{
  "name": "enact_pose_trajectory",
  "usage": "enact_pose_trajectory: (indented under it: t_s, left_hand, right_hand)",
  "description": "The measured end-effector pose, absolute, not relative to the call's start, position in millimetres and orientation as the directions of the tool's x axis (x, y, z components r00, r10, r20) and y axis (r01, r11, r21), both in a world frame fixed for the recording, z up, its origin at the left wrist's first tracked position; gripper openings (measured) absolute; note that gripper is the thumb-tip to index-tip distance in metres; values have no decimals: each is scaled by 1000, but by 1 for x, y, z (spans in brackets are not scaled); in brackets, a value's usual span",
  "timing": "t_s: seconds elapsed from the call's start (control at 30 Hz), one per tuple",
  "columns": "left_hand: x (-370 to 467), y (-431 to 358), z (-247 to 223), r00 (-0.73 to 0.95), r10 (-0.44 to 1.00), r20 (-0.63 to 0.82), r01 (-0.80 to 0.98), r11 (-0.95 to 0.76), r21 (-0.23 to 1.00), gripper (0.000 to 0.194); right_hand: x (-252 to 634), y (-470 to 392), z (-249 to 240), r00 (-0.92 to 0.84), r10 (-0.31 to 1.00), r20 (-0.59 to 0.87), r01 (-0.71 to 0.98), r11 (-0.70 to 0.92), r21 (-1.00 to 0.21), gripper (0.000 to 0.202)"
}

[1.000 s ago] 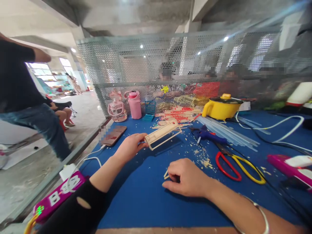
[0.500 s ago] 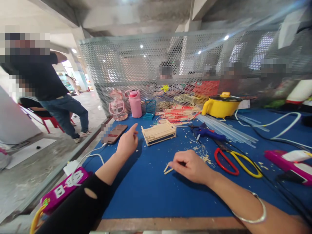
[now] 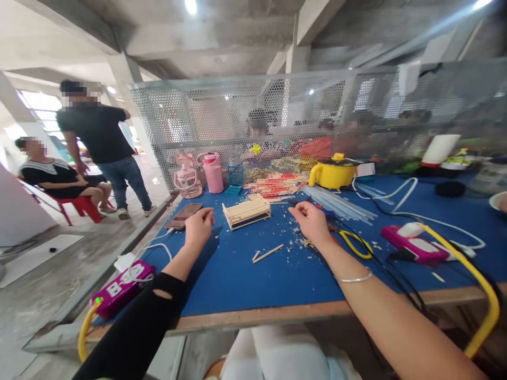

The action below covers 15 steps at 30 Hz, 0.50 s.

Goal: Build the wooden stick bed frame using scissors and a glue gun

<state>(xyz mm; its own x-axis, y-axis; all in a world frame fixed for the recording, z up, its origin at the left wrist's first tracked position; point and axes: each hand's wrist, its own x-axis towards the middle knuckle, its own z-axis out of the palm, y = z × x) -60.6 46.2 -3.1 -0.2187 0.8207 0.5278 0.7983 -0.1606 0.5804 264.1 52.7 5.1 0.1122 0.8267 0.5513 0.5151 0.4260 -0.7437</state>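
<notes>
My left hand (image 3: 199, 228) hovers beside the phone (image 3: 185, 215), its fingers curled together and nothing visible in them. Between my hands stands a small bed-shaped frame built of pale wooden sticks (image 3: 247, 212), touched by neither hand. My right hand (image 3: 311, 222) is raised over wood scraps, fingers drawn in with no object showing; it partly covers the blue glue gun (image 3: 328, 213). Two joined sticks, one short and one longer (image 3: 268, 254), lie on the blue table top (image 3: 233, 285) in front of me.
Behind the frame lie a pile of red-and-plain sticks (image 3: 277, 184), a pink bottle (image 3: 214, 175), a clear pink jug (image 3: 187, 182) and a yellow pot (image 3: 335, 173). Clear glue sticks (image 3: 340, 205), yellow-handled scissors (image 3: 356, 245) and power strips (image 3: 415, 245) with cables are rightward. People are nearby.
My right hand has let go of the joined sticks and moved up and away toward the glue gun. My left hand's pointing finger has curled in. The view has tilted and shifted.
</notes>
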Motion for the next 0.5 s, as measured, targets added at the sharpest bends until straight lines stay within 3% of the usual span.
enact_pose_trajectory:
  t_s: [0.27,0.5]
  left_hand:
    - [-62,45,-8,-192,842,505,841,-124,526,31]
    - [-63,41,0,-190,774,603,824,-208,527,32]
  right_hand:
    - [263,52,1,12,863,506,467,443,-765,15]
    - [284,56,12,114,837,535,555,393,-733,19]
